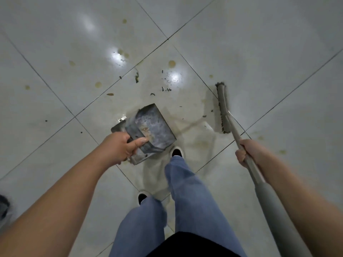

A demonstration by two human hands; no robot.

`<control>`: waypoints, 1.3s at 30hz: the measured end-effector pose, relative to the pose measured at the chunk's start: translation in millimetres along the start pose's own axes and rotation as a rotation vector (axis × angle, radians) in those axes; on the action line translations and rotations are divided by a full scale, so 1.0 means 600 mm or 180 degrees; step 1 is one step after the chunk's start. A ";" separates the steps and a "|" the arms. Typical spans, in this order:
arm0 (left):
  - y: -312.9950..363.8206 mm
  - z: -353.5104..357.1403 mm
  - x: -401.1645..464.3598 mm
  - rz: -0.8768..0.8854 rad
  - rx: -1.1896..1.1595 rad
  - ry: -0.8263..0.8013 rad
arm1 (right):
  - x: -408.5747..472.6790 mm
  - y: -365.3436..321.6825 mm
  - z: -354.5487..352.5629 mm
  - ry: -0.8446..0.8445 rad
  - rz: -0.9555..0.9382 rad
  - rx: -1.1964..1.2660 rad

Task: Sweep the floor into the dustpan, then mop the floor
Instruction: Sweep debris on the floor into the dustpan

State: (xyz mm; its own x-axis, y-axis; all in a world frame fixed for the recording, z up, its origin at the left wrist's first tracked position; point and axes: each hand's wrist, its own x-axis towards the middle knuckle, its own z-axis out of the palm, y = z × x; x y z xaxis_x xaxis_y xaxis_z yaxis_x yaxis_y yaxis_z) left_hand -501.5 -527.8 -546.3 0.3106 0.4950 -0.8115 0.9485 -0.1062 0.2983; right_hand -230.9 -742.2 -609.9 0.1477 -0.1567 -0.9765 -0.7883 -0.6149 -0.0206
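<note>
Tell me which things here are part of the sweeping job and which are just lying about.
Part of the job:
- dustpan, gripped by the left hand
- broom, handle gripped by the right hand
- dark scraps on the tiled floor
- yellowish stains, for mopping

Just lying about:
- dark object at the left edge, unidentifiable

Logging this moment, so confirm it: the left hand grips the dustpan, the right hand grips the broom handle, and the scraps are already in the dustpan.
Not quite. In the head view the left hand grips the dustpan and the right hand grips the broom handle, but the scraps still lie on the floor beyond the dustpan.
</note>
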 end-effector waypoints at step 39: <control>-0.356 -0.102 -0.088 -0.0716 -0.1295 0.0675 | -0.121 0.146 0.413 -0.0737 -0.0146 -0.1794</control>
State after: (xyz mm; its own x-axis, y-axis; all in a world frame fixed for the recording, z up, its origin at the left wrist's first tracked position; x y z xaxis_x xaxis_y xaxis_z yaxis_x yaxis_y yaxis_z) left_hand -724.2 -478.4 -536.5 0.0421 0.6355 -0.7710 0.8766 0.3468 0.3337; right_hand -458.7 -592.8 -594.0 -0.0094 0.0128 -0.9999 -0.3376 -0.9413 -0.0088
